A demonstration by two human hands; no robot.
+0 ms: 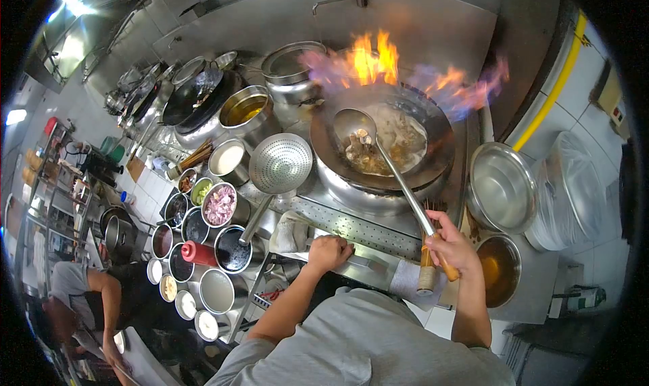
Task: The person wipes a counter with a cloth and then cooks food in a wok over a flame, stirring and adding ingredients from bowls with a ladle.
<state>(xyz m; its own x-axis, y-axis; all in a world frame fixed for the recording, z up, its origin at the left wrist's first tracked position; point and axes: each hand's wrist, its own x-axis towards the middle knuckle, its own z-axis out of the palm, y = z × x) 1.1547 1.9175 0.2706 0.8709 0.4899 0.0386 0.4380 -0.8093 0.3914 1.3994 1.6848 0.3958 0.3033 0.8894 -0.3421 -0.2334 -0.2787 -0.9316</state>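
My right hand (451, 247) is closed around the wooden-ended handle of a long metal ladle (399, 175). The ladle's bowl is over the near-left part of a large wok (323, 130), where brownish chunks of food (365, 155) lie in pale, bubbling liquid. Flames (373, 60) rise behind the wok's far rim. My left hand (330, 253) is curled at the stove's front edge, between a folded grey cloth (292, 232) and a flat metal handle (368, 263). What its fingers hold, if anything, is hidden. A bamboo wok brush (426, 278) is beside my right hand.
A perforated skimmer (280, 163) lies left of the wok, near a pot of yellow oil (250, 110). Several seasoning containers and a red squeeze bottle (197, 253) stand at left. Metal bowls (503, 186) are at right. Another person (101, 284) works at lower left.
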